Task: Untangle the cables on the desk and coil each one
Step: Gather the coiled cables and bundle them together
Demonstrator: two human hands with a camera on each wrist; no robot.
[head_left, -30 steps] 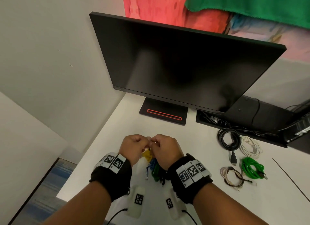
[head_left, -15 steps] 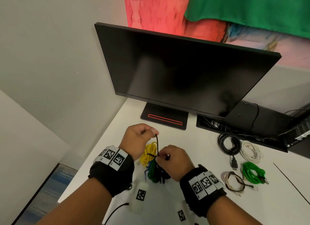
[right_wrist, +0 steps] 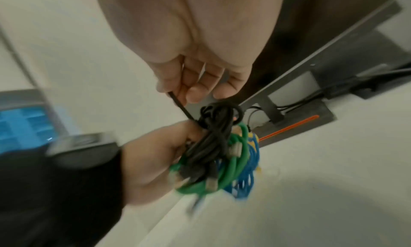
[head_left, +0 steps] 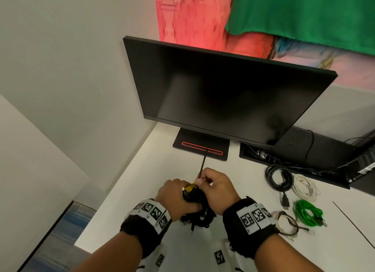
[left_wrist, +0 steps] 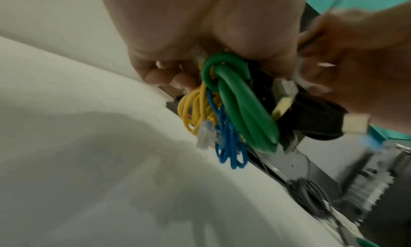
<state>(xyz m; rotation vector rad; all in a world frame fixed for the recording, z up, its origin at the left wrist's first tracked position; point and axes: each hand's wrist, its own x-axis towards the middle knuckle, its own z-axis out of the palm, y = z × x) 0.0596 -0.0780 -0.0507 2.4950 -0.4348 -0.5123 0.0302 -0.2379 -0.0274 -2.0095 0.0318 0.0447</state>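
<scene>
Tangle [head_left: 197,205]: left hand [head_left: 174,198] clenches it, right hand [head_left: 216,187] now pinches black tie [head_left: 203,163], drawn upward; unbinding under way.

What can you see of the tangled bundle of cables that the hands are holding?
The tangled bundle mixes yellow, blue, green and black cables with clear and beige plugs. It hangs above the white desk. The left hand grips its top; the right hand pinches a thin black strand that sticks up out of it.
</scene>
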